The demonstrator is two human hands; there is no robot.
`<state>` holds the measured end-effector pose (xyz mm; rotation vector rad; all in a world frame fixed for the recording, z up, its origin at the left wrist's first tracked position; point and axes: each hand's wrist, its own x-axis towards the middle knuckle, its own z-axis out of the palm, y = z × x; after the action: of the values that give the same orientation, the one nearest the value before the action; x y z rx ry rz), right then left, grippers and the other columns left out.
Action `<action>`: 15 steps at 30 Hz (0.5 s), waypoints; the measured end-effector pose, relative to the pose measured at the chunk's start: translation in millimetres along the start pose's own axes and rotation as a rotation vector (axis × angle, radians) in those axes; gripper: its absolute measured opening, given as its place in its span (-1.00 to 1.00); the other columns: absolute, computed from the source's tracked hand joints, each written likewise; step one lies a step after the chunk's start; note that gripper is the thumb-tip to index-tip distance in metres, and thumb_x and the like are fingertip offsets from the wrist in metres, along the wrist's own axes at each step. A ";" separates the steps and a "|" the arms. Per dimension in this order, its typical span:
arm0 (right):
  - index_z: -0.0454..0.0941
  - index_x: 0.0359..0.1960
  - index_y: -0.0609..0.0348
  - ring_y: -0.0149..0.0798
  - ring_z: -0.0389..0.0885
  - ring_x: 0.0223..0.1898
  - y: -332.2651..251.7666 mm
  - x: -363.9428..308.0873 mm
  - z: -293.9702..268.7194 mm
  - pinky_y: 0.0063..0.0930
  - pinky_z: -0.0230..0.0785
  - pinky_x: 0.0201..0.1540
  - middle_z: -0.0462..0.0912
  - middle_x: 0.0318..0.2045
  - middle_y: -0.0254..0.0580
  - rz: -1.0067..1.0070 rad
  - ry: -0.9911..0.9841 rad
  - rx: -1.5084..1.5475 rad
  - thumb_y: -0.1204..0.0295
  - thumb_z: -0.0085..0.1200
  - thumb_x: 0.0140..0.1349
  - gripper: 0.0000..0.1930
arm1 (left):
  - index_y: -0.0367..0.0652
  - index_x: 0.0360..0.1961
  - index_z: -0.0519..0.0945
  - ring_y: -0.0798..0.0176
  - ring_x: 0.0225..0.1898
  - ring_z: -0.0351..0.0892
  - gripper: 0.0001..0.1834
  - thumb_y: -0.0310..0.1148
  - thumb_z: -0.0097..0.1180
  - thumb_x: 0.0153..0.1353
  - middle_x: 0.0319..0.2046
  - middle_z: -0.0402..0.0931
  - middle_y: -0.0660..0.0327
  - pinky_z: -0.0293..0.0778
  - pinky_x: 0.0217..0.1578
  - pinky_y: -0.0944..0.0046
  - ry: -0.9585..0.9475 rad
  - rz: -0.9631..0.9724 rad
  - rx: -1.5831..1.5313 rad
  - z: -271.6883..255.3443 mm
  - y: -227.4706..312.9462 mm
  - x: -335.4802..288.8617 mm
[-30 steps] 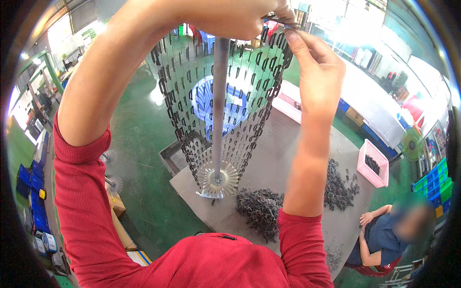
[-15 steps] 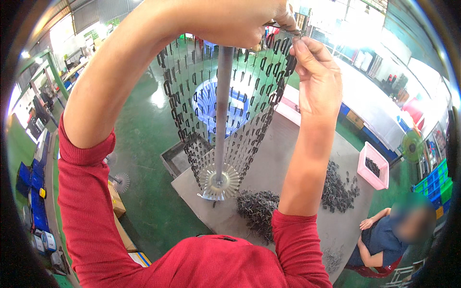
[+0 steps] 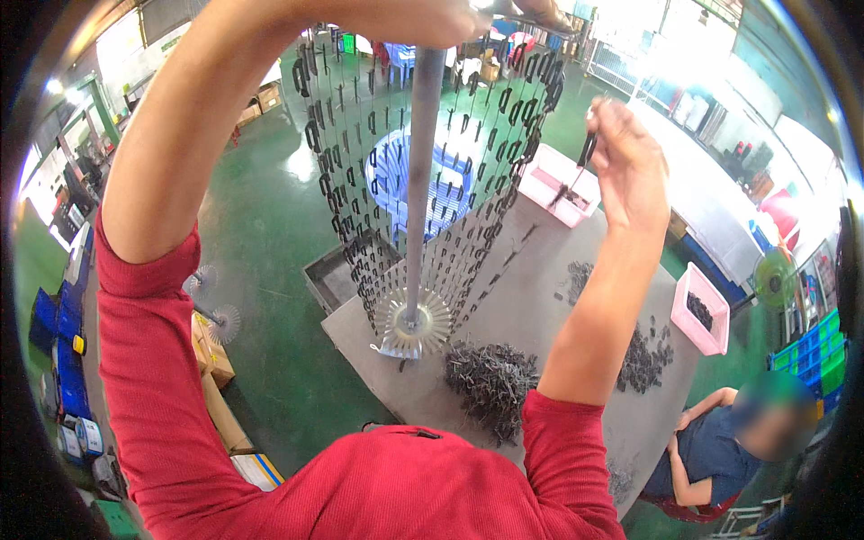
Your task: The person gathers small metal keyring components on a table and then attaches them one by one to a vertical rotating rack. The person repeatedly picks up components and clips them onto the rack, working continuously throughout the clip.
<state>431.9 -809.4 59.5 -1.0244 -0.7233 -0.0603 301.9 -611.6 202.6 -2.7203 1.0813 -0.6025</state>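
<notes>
My right hand (image 3: pixel 630 162), raised at the upper right, is closed on a strand of small black clip-like pieces (image 3: pixel 589 148). The strand slants down and left from it toward a clear slotted disc (image 3: pixel 411 326). Many similar strands (image 3: pixel 328 171) hang in a ring around an upright grey pole (image 3: pixel 419 171) that rises from the disc. At the top edge, my left hand (image 3: pixel 441 20) is by the upper end of the pole and strands. Its fingers look curled, partly cut off by the picture's edge; what they grip cannot be made out.
Heaps of black pieces (image 3: pixel 490 382) lie on the grey table (image 3: pixel 396 387). Pink trays (image 3: pixel 576 209) stand at its far side and right. A blue basket (image 3: pixel 387 180) is behind the strands. A seated person (image 3: pixel 711 450) is at the lower right; cardboard boxes (image 3: pixel 211 351) stand at the left.
My right hand has moved right and slightly down, away from my left hand, drawing one strand out from the ring. My left hand has shifted up, partly out of the picture.
</notes>
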 end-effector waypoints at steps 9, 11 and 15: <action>0.65 -0.24 0.26 -0.49 0.54 -0.29 2.6 5.9 44.5 -0.64 0.32 -0.14 0.67 -0.37 -0.31 -0.399 0.297 -0.380 0.44 0.27 0.09 -0.78 | -0.24 0.13 0.42 -0.05 0.02 0.48 -0.45 -0.61 -0.07 0.02 -0.01 0.49 -0.07 0.39 0.06 0.09 -0.021 -0.022 -0.070 -0.6 3.6 2.7; 0.66 -0.27 0.28 -0.50 0.53 -0.32 1.3 6.3 56.6 -0.65 0.32 -0.17 0.67 -0.41 -0.29 -0.419 0.334 -0.493 0.44 0.27 0.09 -0.80 | -0.26 0.13 0.41 -0.03 0.01 0.48 -0.47 -0.57 -0.06 0.04 -0.02 0.48 -0.08 0.40 0.05 0.11 -0.027 -0.041 -0.102 1.6 -2.4 8.0; 0.66 -0.37 0.31 -0.46 0.48 -0.50 8.1 7.9 70.6 -0.54 0.33 -0.34 0.63 -0.57 -0.24 -0.454 0.412 -0.423 0.49 0.24 0.05 -0.86 | -0.34 0.13 0.39 0.05 -0.20 0.55 -0.46 -0.45 0.00 0.05 -0.20 0.54 -0.13 0.48 -0.15 0.18 -0.071 0.039 -0.052 -0.7 -19.7 18.1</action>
<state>404.2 -746.7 79.9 -1.1798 -0.5589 -0.8237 325.8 -609.6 214.4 -2.7347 1.1461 -0.4741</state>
